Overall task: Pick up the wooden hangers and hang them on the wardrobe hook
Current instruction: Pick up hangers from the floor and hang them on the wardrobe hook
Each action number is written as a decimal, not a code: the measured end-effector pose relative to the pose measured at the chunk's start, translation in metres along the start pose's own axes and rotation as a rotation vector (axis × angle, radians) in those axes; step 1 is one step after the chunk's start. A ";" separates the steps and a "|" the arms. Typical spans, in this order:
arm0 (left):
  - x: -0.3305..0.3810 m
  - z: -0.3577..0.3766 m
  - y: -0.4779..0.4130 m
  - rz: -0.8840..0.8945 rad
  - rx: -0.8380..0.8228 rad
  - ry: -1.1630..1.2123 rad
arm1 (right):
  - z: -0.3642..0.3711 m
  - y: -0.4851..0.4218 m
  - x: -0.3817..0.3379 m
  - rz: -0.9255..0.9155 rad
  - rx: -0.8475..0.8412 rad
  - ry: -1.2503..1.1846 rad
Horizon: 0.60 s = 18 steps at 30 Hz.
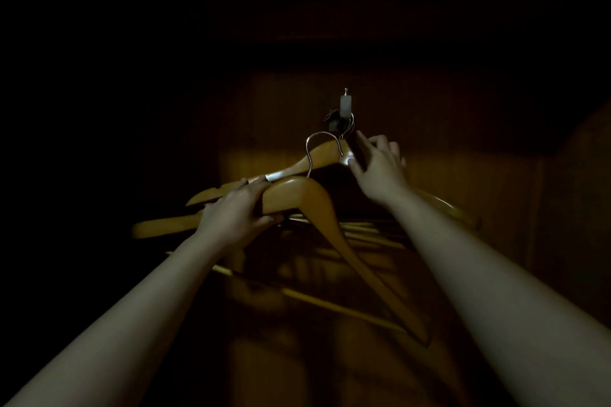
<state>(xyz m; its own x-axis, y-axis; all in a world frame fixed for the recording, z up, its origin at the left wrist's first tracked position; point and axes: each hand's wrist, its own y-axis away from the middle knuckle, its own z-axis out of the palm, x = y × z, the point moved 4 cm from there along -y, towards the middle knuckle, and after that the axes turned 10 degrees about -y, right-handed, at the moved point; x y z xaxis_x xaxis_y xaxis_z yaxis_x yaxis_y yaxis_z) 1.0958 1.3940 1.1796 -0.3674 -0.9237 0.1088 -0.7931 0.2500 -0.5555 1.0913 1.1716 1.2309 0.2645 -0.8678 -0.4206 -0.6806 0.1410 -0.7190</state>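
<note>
Two bare forearms reaching up from the bottom corners, nearest the lens. Left hand [239,213] wrapped over the shoulder of a wooden hanger [317,205], fingers [256,187] curled along its top edge, thumb pressed beneath; metal crook [322,145] of that hanger standing free and pointing toward the wardrobe hook [345,106], not yet over it. Right hand [380,165] spread open further in, fingers loosely splayed, thumb and fingertips touching the neck of a second hanger [297,165] just below the hook; no firm pinch to be made out in the gloom.

Judged as midway: thin wire loops visible bunched at the hook, so apparently at least one hanger hung already, exact count impossible to tell. Second hanger looks hooked or very near it. Held hanger left to lift and slip on. More pale wooden bars [357,235] lying crossed lower down, between the arms, whether hanging or resting unclear; likely some still to be picked up.

Around all this, a brown wooden back panel [446,129] of the wardrobe, lit in a dim warm patch around the hook. Beyond that patch, near-black on all sides; nothing of the room to be read.
</note>
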 end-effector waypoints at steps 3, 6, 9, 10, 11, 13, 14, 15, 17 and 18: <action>0.000 -0.004 0.017 -0.019 0.072 -0.033 | -0.007 0.033 -0.005 -0.068 0.137 -0.022; 0.005 -0.005 0.037 -0.013 0.098 -0.030 | -0.009 0.076 -0.011 -0.095 0.067 -0.173; 0.010 0.000 0.057 0.003 0.071 0.018 | -0.008 0.124 -0.019 -0.057 -0.099 -0.289; 0.013 0.003 0.064 0.009 0.055 0.037 | -0.007 0.140 -0.021 -0.034 -0.146 -0.299; 0.015 0.005 0.073 0.014 0.040 0.051 | -0.006 0.155 -0.022 -0.007 -0.190 -0.299; 0.021 0.011 0.091 0.029 0.021 0.078 | 0.000 0.181 -0.022 0.041 -0.258 -0.260; 0.026 0.014 0.100 0.035 0.010 0.089 | 0.003 0.192 -0.021 0.062 -0.267 -0.245; 0.031 0.017 0.111 0.038 -0.005 0.093 | 0.004 0.204 -0.019 0.080 -0.253 -0.248; 0.040 0.027 0.132 0.039 -0.040 0.092 | 0.005 0.226 -0.013 0.092 -0.196 -0.282; 0.045 0.032 0.144 0.037 -0.062 0.090 | 0.006 0.238 -0.008 0.094 -0.188 -0.290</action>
<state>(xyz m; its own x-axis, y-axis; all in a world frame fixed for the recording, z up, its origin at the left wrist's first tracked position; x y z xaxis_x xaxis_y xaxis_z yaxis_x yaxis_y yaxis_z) 0.9806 1.3794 1.0785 -0.4369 -0.8844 0.1642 -0.8055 0.3034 -0.5090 0.9308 1.2153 1.0600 0.3598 -0.6800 -0.6389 -0.8179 0.0996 -0.5666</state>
